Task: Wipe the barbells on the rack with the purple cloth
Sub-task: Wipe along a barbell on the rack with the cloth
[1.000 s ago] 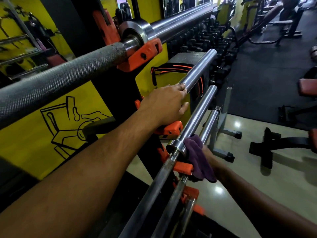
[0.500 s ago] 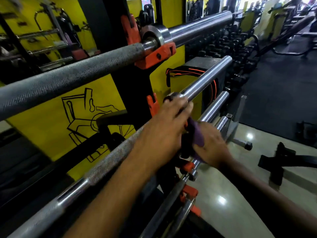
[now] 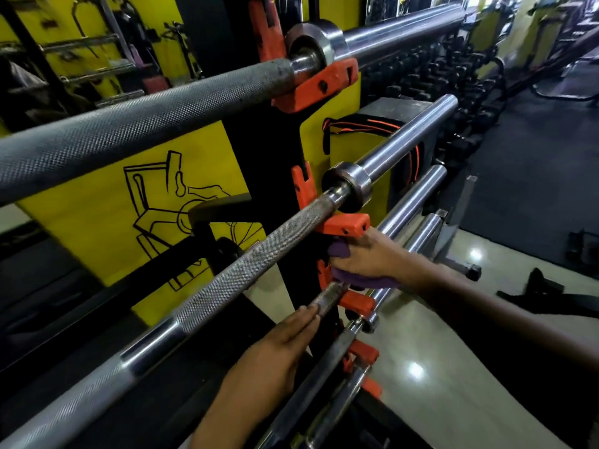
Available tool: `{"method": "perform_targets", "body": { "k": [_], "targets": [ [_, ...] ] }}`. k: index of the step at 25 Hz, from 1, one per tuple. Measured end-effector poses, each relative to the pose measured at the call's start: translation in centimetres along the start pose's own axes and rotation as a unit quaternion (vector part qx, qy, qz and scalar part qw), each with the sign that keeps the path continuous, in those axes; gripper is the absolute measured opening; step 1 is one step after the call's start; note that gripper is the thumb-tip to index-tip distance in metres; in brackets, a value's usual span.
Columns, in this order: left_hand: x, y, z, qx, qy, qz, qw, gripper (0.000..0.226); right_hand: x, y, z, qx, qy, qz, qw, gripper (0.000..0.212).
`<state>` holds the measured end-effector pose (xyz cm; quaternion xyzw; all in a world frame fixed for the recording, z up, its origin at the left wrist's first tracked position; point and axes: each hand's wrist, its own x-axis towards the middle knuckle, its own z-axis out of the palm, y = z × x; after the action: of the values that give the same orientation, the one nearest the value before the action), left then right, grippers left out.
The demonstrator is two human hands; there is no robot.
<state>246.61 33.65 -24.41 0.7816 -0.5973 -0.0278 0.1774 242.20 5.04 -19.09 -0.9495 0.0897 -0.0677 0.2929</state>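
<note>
Apparently midway, the right hand (image 3: 366, 257) grips the crumpled purple cloth (image 3: 363, 280) around the third knurled steel barbell (image 3: 327, 298) at centre frame, the left hand (image 3: 285, 341) rests flat-fingered below, with lower bars seemingly unwiped.

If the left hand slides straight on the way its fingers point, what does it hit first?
Probably the right hand, wrapped with the purple cloth around the same bar. The left hand lies with straight fingers along that bar, pointing up it; the orange hook sits just beside.

The left hand (image 3: 275, 348) is held flat, fingers (image 3: 304, 314) pointed toward one o'clock. The right hand (image 3: 366, 257) is kept curled, its arm extended from four o'clock.
</note>
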Motion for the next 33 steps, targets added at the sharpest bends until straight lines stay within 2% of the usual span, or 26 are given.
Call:
{"method": "perform_targets", "body": {
  "k": [1,2,3,6,9,10,11,12,13,14,15,16,17,19,23,26,27,29,31,32,33],
  "targets": [
    [0.0,0.1,-0.2,-0.005,0.0,-0.006,1.0,0.07,-0.2,0.7,0.8,-0.028,0.083,-0.037,0.995,0.007],
    [0.0,0.3,-0.3,-0.007,0.002,-0.01,1.0,0.072,-0.6,1.2,1.7,-0.082,0.146,-0.072,0.983,0.012],
    [0.0,0.5,-0.4,-0.011,0.003,-0.013,1.0,0.074,-0.8,1.8,2.5,-0.097,0.181,-0.082,0.975,0.016],
    [0.1,0.4,-0.5,-0.029,-0.004,-0.017,0.999,0.073,-1.2,1.6,2.4,-0.039,0.268,-0.025,0.962,0.021],
    [0.1,0.2,-0.4,-0.034,-0.001,-0.016,0.999,0.071,-2.9,2.2,3.3,-0.039,0.363,-0.038,0.93,0.036],
    [0.0,0.3,-0.4,-0.036,-0.003,-0.018,0.999,0.071,-4.2,2.3,4.3,0.004,0.394,-0.033,0.919,0.038],
    [0.0,0.3,-0.3,-0.038,-0.002,-0.019,0.999,0.071,-5.8,2.6,5.7,0.094,0.421,0.003,0.902,0.037],
    [0.0,0.3,-0.2,-0.038,0.003,-0.02,0.999,0.07,-7.1,3.0,6.9,0.236,0.443,0.073,0.862,0.036],
    [0.0,0.4,-0.1,-0.037,0.006,-0.022,0.999,0.068,-8.0,3.3,7.8,0.412,0.434,0.169,0.783,0.039],
    [0.1,0.3,0.0,-0.037,0.009,-0.023,0.999,0.066,-8.4,3.6,8.7,0.573,0.375,0.252,0.684,0.045],
    [0.1,0.3,0.0,-0.037,0.013,-0.02,0.999,0.065,-8.3,4.1,9.4,0.679,0.289,0.293,0.608,0.054],
    [0.2,0.3,0.0,-0.041,0.016,-0.019,0.999,0.063,-7.9,4.0,9.6,0.739,0.205,0.292,0.571,0.059],
    [0.2,0.3,-0.1,-0.046,0.019,-0.018,0.999,0.061,-7.3,3.6,9.5,0.767,0.145,0.271,0.563,0.056],
    [0.2,0.3,-0.2,-0.055,0.024,-0.017,0.998,0.059,-6.2,2.2,9.1,0.785,0.119,0.248,0.555,0.054],
    [0.2,0.4,-0.1,-0.062,0.035,-0.018,0.997,0.057,-7.4,1.3,8.5,0.76,0.115,0.283,0.573,0.041],
    [0.2,0.4,-0.1,-0.056,0.032,-0.026,0.998,0.056,-9.5,2.0,7.7,0.703,0.146,0.29,0.633,0.045],
    [0.2,0.4,-0.1,-0.053,0.029,-0.028,0.998,0.057,-10.3,2.0,7.1,0.673,0.172,0.271,0.667,0.038],
    [0.1,0.5,-0.2,-0.05,0.025,-0.037,0.998,0.059,-11.7,1.3,5.2,0.56,0.226,0.189,0.774,0.03],
    [0.2,0.4,-0.4,-0.049,0.018,-0.041,0.998,0.063,-12.0,0.4,3.9,0.349,0.257,0.04,0.9,0.031],
    [0.2,0.4,-0.5,-0.045,0.012,-0.042,0.998,0.065,-11.4,-0.4,3.8,0.226,0.251,-0.031,0.941,0.034],
    [0.2,0.4,-0.6,-0.04,0.005,-0.044,0.998,0.069,-10.4,-1.1,4.0,0.101,0.233,-0.076,0.964,0.037]
  ]
}}
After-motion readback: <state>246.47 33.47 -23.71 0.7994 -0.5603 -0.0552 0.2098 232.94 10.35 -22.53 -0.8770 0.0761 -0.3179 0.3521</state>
